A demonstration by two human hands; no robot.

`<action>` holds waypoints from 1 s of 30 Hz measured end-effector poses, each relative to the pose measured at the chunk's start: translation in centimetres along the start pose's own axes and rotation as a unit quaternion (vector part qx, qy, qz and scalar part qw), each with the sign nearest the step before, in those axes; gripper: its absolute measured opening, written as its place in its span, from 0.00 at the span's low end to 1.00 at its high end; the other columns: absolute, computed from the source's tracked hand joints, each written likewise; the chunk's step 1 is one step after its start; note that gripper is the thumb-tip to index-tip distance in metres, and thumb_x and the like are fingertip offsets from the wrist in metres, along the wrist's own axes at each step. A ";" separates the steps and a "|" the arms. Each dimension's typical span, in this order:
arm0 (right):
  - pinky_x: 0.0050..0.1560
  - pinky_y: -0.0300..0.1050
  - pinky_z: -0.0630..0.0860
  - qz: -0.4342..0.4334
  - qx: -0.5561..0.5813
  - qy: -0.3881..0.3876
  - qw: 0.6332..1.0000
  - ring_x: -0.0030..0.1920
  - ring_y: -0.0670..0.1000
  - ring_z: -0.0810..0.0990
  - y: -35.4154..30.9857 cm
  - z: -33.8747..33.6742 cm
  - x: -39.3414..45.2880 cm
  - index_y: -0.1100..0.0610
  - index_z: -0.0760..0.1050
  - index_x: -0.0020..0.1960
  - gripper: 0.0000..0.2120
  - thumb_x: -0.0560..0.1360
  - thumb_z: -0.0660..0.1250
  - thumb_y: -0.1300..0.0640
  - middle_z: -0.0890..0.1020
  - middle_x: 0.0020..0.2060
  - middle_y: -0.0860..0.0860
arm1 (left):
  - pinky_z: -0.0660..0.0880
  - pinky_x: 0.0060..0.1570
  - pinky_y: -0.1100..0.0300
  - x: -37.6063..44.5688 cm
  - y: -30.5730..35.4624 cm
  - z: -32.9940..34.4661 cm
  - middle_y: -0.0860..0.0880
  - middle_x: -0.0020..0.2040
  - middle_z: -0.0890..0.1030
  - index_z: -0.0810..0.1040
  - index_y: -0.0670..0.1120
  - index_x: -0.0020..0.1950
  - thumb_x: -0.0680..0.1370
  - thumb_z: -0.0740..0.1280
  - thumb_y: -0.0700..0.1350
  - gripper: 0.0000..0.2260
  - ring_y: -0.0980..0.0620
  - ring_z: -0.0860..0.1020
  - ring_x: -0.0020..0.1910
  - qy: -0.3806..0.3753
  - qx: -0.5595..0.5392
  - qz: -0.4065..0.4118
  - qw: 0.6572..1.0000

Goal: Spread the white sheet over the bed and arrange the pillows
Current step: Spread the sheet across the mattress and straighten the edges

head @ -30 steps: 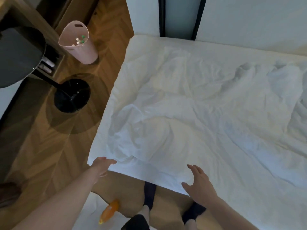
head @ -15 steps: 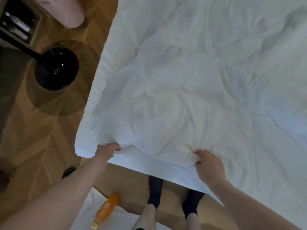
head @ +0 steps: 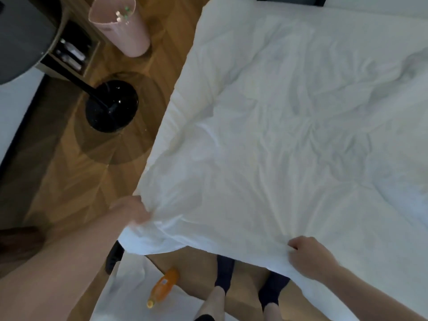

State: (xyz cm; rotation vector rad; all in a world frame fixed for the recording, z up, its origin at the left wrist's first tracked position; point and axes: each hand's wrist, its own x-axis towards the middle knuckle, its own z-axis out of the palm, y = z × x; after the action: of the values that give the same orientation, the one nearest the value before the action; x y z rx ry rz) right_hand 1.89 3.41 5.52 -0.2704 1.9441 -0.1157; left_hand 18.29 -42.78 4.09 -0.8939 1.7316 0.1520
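Note:
A wrinkled white sheet [head: 278,140] covers the bed [head: 222,26], which fills the right and centre of the head view. My left hand [head: 130,210] is closed on the sheet's near left corner, which bunches and hangs off the bed edge. My right hand [head: 308,257] is a fist gripping the sheet's near edge further right. The cloth between the two hands is lifted a little above the floor. No pillows are in view.
A pink waste bin [head: 120,26] stands on the wood floor at the upper left. A black round stand base [head: 112,106] sits beside the bed. An orange bottle [head: 163,287] lies on white cloth [head: 129,295] by my feet in dark socks [head: 223,271].
Both hands went from open over the near edge to gripping the sheet. The left corner is now pulled out and bunched. The camera has tilted back up.

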 end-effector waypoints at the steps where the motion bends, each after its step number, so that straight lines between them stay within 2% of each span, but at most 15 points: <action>1: 0.36 0.42 0.74 -0.002 -0.032 -0.033 0.999 0.42 0.53 0.83 0.0 0.7 1.0 0.52 0.79 0.39 0.11 0.69 0.58 0.59 0.83 0.38 0.49 | 0.76 0.61 0.54 0.0 1.1 0.6 0.52 0.64 0.77 0.71 0.49 0.70 0.71 0.64 0.64 0.32 0.47 0.77 0.61 -0.039 0.003 0.039 0.998; 3: 0.51 0.42 0.77 -0.026 -0.067 -0.057 0.996 0.55 0.52 0.82 -0.9 0.6 2.9 0.50 0.83 0.52 0.15 0.73 0.59 0.58 0.84 0.53 0.48 | 0.76 0.54 0.57 -2.0 3.6 -1.1 0.52 0.57 0.75 0.73 0.49 0.61 0.73 0.71 0.56 0.21 0.48 0.77 0.55 -0.070 -0.022 0.115 0.991; 5: 0.65 0.42 0.72 -0.040 -0.034 -0.010 0.999 0.66 0.51 0.77 -2.0 -0.8 5.0 0.48 0.78 0.65 0.19 0.75 0.63 0.57 0.80 0.64 0.48 | 0.75 0.48 0.57 -1.8 5.5 -4.4 0.49 0.52 0.76 0.77 0.47 0.53 0.75 0.71 0.51 0.11 0.48 0.77 0.51 0.011 -0.049 0.148 0.988; 6: 0.68 0.42 0.70 -0.047 -0.012 0.027 0.998 0.68 0.52 0.75 -2.7 -2.0 5.9 0.48 0.75 0.69 0.22 0.75 0.65 0.56 0.78 0.67 0.49 | 0.76 0.52 0.56 -1.4 6.2 -6.5 0.49 0.54 0.78 0.80 0.46 0.54 0.77 0.70 0.50 0.10 0.47 0.78 0.54 0.064 -0.069 0.148 0.984; 8: 0.69 0.46 0.70 -0.065 0.026 0.094 0.993 0.69 0.55 0.74 -4.2 -4.8 7.4 0.49 0.69 0.73 0.28 0.74 0.67 0.56 0.74 0.70 0.52 | 0.74 0.61 0.54 -0.2 7.6 -10.9 0.49 0.64 0.79 0.80 0.48 0.63 0.78 0.69 0.51 0.15 0.46 0.76 0.64 0.160 -0.128 0.138 0.969; 10: 0.68 0.49 0.71 -0.080 0.053 0.150 0.984 0.70 0.57 0.73 -5.5 -7.6 8.4 0.50 0.65 0.76 0.32 0.73 0.68 0.56 0.71 0.72 0.54 | 0.72 0.60 0.54 0.5 9.9 -14.8 0.49 0.70 0.76 0.77 0.50 0.68 0.78 0.69 0.55 0.20 0.46 0.74 0.68 0.214 -0.201 0.154 0.943; 12: 0.67 0.51 0.72 -0.092 0.062 0.193 0.975 0.71 0.58 0.71 -6.4 -10.5 9.5 0.49 0.62 0.78 0.34 0.74 0.68 0.55 0.67 0.75 0.53 | 0.70 0.57 0.55 1.6 12.9 -17.7 0.49 0.72 0.73 0.74 0.50 0.70 0.76 0.71 0.59 0.26 0.46 0.73 0.68 0.230 -0.272 0.177 0.917; 14: 0.65 0.52 0.73 -0.094 0.071 0.224 0.967 0.70 0.58 0.72 -7.0 -13.0 10.9 0.48 0.60 0.78 0.35 0.74 0.68 0.54 0.64 0.76 0.52 | 0.71 0.57 0.55 2.5 16.6 -19.6 0.48 0.74 0.69 0.68 0.51 0.75 0.71 0.75 0.62 0.37 0.44 0.72 0.69 0.227 -0.297 0.195 0.907; 16: 0.64 0.52 0.74 -0.091 0.096 0.257 0.957 0.67 0.58 0.74 -7.3 -15.2 12.3 0.48 0.60 0.78 0.34 0.75 0.68 0.54 0.65 0.75 0.52 | 0.72 0.65 0.51 4.0 20.1 -19.9 0.48 0.76 0.66 0.58 0.52 0.80 0.62 0.77 0.67 0.53 0.43 0.70 0.72 0.204 -0.273 0.216 0.915; 18: 0.65 0.52 0.73 -0.088 0.124 0.290 0.945 0.67 0.58 0.74 -7.7 -16.9 13.7 0.49 0.61 0.78 0.33 0.75 0.68 0.53 0.66 0.74 0.53 | 0.67 0.73 0.47 6.1 23.2 -18.4 0.48 0.80 0.62 0.48 0.53 0.83 0.60 0.77 0.68 0.60 0.42 0.65 0.77 0.188 -0.217 0.253 0.924; 20: 0.65 0.52 0.73 -0.089 0.150 0.312 0.934 0.67 0.57 0.74 -7.8 -17.8 15.1 0.48 0.62 0.77 0.32 0.75 0.68 0.52 0.68 0.72 0.53 | 0.65 0.74 0.50 6.8 25.9 -15.2 0.46 0.80 0.63 0.49 0.51 0.84 0.72 0.74 0.60 0.49 0.43 0.66 0.77 0.206 -0.171 0.282 0.922; 22: 0.64 0.52 0.74 -0.093 0.179 0.324 0.924 0.66 0.55 0.75 -8.1 -18.3 16.3 0.47 0.61 0.77 0.31 0.76 0.67 0.49 0.68 0.72 0.51 | 0.68 0.71 0.53 5.5 27.5 -11.3 0.47 0.76 0.71 0.60 0.54 0.81 0.78 0.67 0.48 0.33 0.44 0.71 0.73 0.247 -0.134 0.358 0.890; 24: 0.67 0.53 0.73 -0.094 0.228 0.332 0.910 0.67 0.54 0.75 -8.7 -18.6 17.1 0.45 0.61 0.78 0.32 0.77 0.67 0.43 0.68 0.73 0.51 | 0.68 0.70 0.54 3.3 28.1 -7.6 0.50 0.72 0.74 0.63 0.60 0.79 0.77 0.65 0.41 0.32 0.45 0.73 0.70 0.233 -0.059 0.447 0.862; 27: 0.69 0.52 0.71 -0.075 0.285 0.334 0.895 0.69 0.55 0.73 -10.2 -18.8 18.2 0.44 0.57 0.80 0.39 0.74 0.68 0.34 0.68 0.74 0.52 | 0.67 0.70 0.56 1.8 28.1 -4.0 0.52 0.72 0.72 0.60 0.63 0.80 0.79 0.63 0.40 0.33 0.45 0.73 0.70 0.161 0.081 0.500 0.847; 30: 0.70 0.51 0.70 -0.055 0.218 0.296 0.928 0.70 0.59 0.73 -10.8 -17.5 19.6 0.46 0.51 0.82 0.47 0.72 0.74 0.42 0.65 0.74 0.56 | 0.65 0.72 0.54 0.9 27.8 -3.3 0.51 0.76 0.69 0.60 0.61 0.80 0.80 0.64 0.43 0.31 0.44 0.69 0.74 0.081 0.174 0.539 0.820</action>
State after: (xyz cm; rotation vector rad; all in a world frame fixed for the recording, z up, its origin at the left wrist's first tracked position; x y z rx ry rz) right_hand -19.84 -12.65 -3.21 -0.0430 2.4268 -0.7698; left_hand -1.84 -25.42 -4.63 0.4404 2.1528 0.4882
